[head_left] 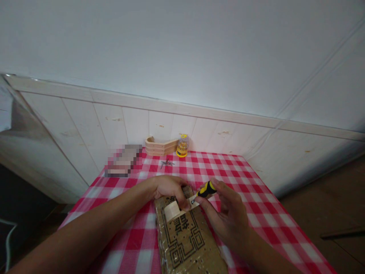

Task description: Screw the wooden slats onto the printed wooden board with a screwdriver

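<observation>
My left hand presses a pale wooden piece with a curved end down onto a cardboard box. The box carries dark printed characters and line patterns. In my right hand is a short yellow and black screwdriver, fingers closed round its handle. Its tip points down and left at the wooden piece, close to my left fingers. Whether a screw sits under the tip is too small to tell.
Several loose screws lie on the red and white checked tablecloth. Behind them are a stack of pale wooden hook-shaped pieces and a yellow bit holder with a clear cover. A blurred-out flat object lies left, near the panelled wall.
</observation>
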`<state>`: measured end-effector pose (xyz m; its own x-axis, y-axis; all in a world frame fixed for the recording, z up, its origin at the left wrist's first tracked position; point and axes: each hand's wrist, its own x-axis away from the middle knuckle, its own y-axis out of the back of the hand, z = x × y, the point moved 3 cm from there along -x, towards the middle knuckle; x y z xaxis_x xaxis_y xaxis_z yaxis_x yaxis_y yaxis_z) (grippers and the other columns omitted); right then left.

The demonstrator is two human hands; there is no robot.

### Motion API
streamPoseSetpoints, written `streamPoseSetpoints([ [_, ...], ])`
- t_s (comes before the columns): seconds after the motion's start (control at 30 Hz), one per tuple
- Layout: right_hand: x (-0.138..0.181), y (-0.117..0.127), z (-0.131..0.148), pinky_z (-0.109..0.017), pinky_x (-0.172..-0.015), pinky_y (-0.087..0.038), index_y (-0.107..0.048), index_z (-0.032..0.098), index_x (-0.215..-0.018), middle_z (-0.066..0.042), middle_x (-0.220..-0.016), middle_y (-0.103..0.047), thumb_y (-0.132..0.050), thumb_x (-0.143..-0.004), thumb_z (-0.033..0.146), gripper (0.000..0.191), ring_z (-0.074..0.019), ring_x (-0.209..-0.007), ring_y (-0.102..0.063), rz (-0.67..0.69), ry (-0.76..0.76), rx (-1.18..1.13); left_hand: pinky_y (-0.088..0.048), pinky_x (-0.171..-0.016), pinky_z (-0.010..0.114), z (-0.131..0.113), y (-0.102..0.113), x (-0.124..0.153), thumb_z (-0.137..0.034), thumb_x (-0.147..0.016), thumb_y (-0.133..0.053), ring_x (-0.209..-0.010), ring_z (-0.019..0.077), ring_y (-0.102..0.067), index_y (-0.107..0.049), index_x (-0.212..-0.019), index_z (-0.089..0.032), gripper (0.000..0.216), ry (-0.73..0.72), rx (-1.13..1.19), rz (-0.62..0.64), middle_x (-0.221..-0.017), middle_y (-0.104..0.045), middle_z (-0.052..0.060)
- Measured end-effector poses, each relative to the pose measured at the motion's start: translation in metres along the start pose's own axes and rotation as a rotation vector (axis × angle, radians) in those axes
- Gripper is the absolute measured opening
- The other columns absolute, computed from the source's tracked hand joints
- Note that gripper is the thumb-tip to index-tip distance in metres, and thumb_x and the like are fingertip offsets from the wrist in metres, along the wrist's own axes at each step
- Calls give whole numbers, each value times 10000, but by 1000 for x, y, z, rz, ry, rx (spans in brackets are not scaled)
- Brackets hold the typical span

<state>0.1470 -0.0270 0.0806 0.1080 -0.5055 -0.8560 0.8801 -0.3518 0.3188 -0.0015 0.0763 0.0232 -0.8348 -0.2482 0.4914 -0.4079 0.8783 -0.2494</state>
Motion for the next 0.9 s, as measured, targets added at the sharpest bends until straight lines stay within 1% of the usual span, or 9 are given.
streamPoseSetpoints([
  [0.1, -1, 1, 1, -309, -676, -642, -448, 350, -1481, -25, -1035, -698, -672, -842, -7, 765, -183, -844, -694, -2, 8, 5, -564, -556, 305, 0, -1, -1, -161, -543, -790, -540, 174, -666, -708, -890, -127, 358, -54, -16, 70, -761, -731, 44],
  [0.17, 0, 2, 3, -337, -713, -656, -446, 338, -1484, -42, -1086, -700, -652, -844, -1, 753, -195, -873, -710, 11, -6, 12, -556, -539, 294, 1, -1, -1, -165, -567, -782, -523, 165, -656, -708, -894, -121, 338, -86, -25, 107, -751, -728, 48],
  [0.27, 5, 3, 5, -411, -795, -666, -426, 324, -1498, -79, -1196, -693, -592, -865, 8, 727, -237, -981, -725, 55, -47, 11, -566, -571, 306, 2, 0, -2, -145, -532, -790, -574, 180, -676, -714, -925, -126, 401, -68, -15, 75, -800, -734, 56],
  [0.37, 9, 3, 5, -444, -829, -667, -409, 333, -1508, -88, -1235, -684, -576, -868, -3, 742, -258, -1060, -716, 75, -57, 16, -580, -631, 325, 3, 2, -2, -132, -491, -808, -643, 195, -695, -719, -961, -144, 478, -43, 4, 8, -852, -736, 53],
  [0.43, 10, 3, 3, -434, -828, -669, -422, 326, -1503, -90, -1240, -674, -586, -862, -16, 745, -250, -1050, -720, 60, -53, 17, -585, -645, 342, 4, 2, -3, -152, -502, -818, -636, 199, -694, -720, -954, -146, 462, -38, 2, 16, -842, -734, 52],
  [0.57, 9, 3, 0, -392, -839, -667, -454, 298, -1488, -86, -1232, -665, -614, -853, -21, 728, -222, -1013, -726, 21, -27, 2, -589, -620, 361, 5, 1, -3, -189, -551, -814, -574, 198, -681, -719, -910, -141, 374, -60, -12, 98, -774, -725, 47],
  [0.67, 8, 3, -1, -374, -859, -661, -467, 306, -1478, -74, -1234, -670, -635, -851, -19, 726, -208, -1007, -726, 23, -24, 8, -586, -594, 340, 5, 1, -4, -184, -552, -813, -545, 187, -672, -718, -889, -138, 353, -55, -19, 82, -740, -722, 38],
  [0.77, 6, 4, -2, -352, -859, -659, -479, 306, -1468, -67, -1224, -678, -645, -857, -5, 706, -200, -1006, -726, 8, -32, 6, -573, -549, 311, 2, 0, -2, -184, -558, -804, -510, 177, -662, -712, -867, -132, 326, -65, -23, 104, -708, -720, 36],
  [0.9, 4, 5, -4, -332, -841, -659, -497, 299, -1453, -65, -1205, -686, -675, -853, 15, 688, -195, -979, -731, -15, -37, 4, -577, -542, 324, -2, -3, 2, -176, -569, -793, -510, 193, -671, -706, -838, -133, 287, -45, -18, 97, -689, -722, 44],
])
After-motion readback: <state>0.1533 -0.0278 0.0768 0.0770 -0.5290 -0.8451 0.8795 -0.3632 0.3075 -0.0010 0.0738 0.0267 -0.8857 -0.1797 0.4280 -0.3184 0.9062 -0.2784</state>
